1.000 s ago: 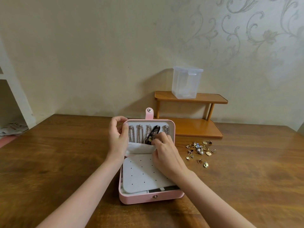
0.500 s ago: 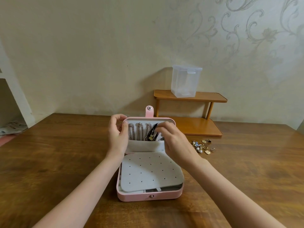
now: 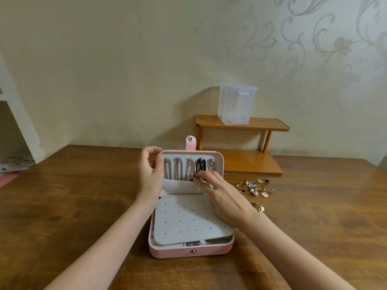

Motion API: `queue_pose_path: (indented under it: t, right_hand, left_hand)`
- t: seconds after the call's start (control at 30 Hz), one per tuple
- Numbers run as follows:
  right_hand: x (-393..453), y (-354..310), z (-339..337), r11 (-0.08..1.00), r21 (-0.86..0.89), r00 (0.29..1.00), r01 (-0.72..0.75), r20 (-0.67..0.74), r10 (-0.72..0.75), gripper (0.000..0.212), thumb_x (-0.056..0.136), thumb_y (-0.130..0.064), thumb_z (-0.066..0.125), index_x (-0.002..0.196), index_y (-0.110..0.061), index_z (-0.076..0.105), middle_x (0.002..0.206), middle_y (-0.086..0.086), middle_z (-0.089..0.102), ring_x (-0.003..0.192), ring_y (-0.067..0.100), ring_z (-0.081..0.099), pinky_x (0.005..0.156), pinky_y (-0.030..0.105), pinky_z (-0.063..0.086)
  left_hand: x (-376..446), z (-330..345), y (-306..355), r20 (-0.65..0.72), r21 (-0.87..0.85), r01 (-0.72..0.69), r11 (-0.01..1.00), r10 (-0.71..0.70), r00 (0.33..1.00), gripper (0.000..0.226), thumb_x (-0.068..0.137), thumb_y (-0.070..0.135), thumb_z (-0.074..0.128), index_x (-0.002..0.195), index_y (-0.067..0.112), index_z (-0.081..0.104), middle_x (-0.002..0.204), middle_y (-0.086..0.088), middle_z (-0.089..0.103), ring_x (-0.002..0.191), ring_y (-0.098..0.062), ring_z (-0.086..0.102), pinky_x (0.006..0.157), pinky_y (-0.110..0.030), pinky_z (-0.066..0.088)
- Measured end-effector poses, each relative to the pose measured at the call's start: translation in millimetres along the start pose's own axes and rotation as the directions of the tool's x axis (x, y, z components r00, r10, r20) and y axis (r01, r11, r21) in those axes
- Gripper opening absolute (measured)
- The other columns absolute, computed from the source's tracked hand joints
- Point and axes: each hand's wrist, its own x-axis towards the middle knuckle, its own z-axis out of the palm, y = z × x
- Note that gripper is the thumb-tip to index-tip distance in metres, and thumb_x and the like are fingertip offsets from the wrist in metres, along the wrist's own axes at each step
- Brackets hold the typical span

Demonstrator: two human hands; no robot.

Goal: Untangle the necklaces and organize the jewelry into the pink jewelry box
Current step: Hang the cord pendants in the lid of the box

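The right hand (image 3: 226, 191) makes a narrow fingertip grip on a small gold piece at the lip of the lid pocket (image 3: 182, 186), just below the black necklace (image 3: 200, 165), which hangs upright from its hook straight above that grip. The left hand (image 3: 149, 172) holds the left edge of the raised lid of the pink jewelry box (image 3: 188, 251). The loose jewelry (image 3: 254, 188) lies on the desk (image 3: 83, 195) just right of the right hand, the nearer one.
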Motion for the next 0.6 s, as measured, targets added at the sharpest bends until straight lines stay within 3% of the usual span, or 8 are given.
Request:
queue_pose_path:
  t: [0.13, 0.27, 0.4, 0.5, 0.6]
  right_hand:
    - [3, -2, 1, 0.999, -0.038, 0.999, 0.002, -0.053, -0.004, 0.045, 0.075, 0.0, 0.04, 0.112, -0.004, 0.066, 0.108, 0.007, 0.064, 0.107, 0.023, 0.051, 0.091, 0.034, 0.049]
    - [1, -6, -3, 0.991, 0.111, 0.997, -0.068, -0.038, 0.073, 0.052, 0.073, 0.013, 0.048, 0.123, 0.0, 0.057, 0.117, 0.012, 0.062, 0.111, 0.026, 0.052, 0.091, 0.037, 0.051]
    - [6, -4, -17, 0.964, 0.217, 0.987, -0.156, -0.009, 0.162, 0.059, 0.077, 0.021, 0.042, 0.131, -0.001, 0.051, 0.134, 0.012, 0.054, 0.118, 0.029, 0.056, 0.097, 0.037, 0.048]
    - [8, 4, -31, 0.922, 0.313, 0.965, -0.226, -0.053, 0.255, 0.057, 0.075, 0.024, 0.042, 0.123, -0.001, 0.058, 0.126, 0.013, 0.061, 0.112, 0.028, 0.061, 0.095, 0.036, 0.051]
    - [7, 8, -48, 0.86, 0.402, 0.934, -0.316, -0.027, 0.356, 0.042, 0.082, 0.017, 0.043, 0.113, -0.001, 0.065, 0.116, 0.011, 0.066, 0.107, 0.024, 0.063, 0.093, 0.031, 0.05]
  left_hand:
    - [-1, 0, 1, -0.005, 0.008, -0.003, 1.0, 0.003, 1.0, 0.011, 0.094, -0.002, 0.047, 0.098, 0.008, 0.051, 0.088, 0.006, 0.054, 0.071, 0.011, 0.054, 0.063, -0.008, 0.045]
    - [-1, -1, 0, -0.02, 0.014, 0.017, 1.0, -0.016, 1.0, 0.011, 0.094, 0.0, 0.047, 0.098, 0.01, 0.051, 0.09, 0.005, 0.054, 0.077, 0.0, 0.055, 0.063, -0.01, 0.046]
    - [0, -2, 1, -0.015, 0.022, 0.033, 0.999, -0.032, 0.999, 0.011, 0.094, 0.001, 0.047, 0.098, 0.01, 0.051, 0.093, 0.001, 0.054, 0.082, -0.008, 0.054, 0.066, -0.012, 0.047]
    - [2, -3, 3, 0.004, 0.032, 0.038, 0.999, -0.038, 0.999, 0.012, 0.094, 0.001, 0.047, 0.098, 0.011, 0.051, 0.098, -0.005, 0.055, 0.089, -0.015, 0.054, 0.075, -0.025, 0.047]
    - [3, -6, 7, 0.056, 0.029, 0.054, 0.998, -0.055, 0.997, 0.012, 0.094, 0.0, 0.047, 0.098, 0.011, 0.051, 0.093, 0.001, 0.054, 0.084, -0.008, 0.053, 0.067, -0.013, 0.046]
